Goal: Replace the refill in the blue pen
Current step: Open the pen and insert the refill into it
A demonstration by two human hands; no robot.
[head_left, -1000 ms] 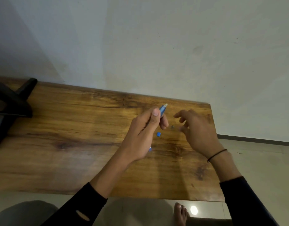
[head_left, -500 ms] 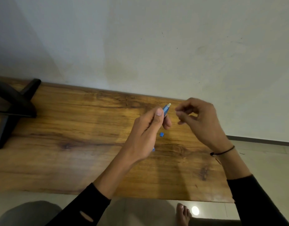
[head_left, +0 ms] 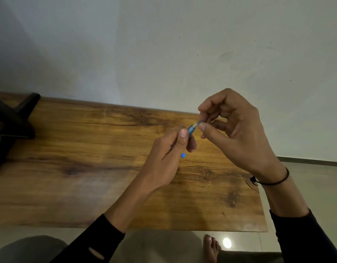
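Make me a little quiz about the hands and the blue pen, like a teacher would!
1. True or false: the left hand grips the blue pen in the air above the wooden table.
2. What do the right hand fingertips pinch? A) the pen's pale tip B) the small blue piece C) the black wristband
3. Fill in: the small blue piece lies on the ____.

Key: 1 true. 2 A. 3 table.

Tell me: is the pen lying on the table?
No, the left hand holds the pen above the table while the right hand pinches its tip.
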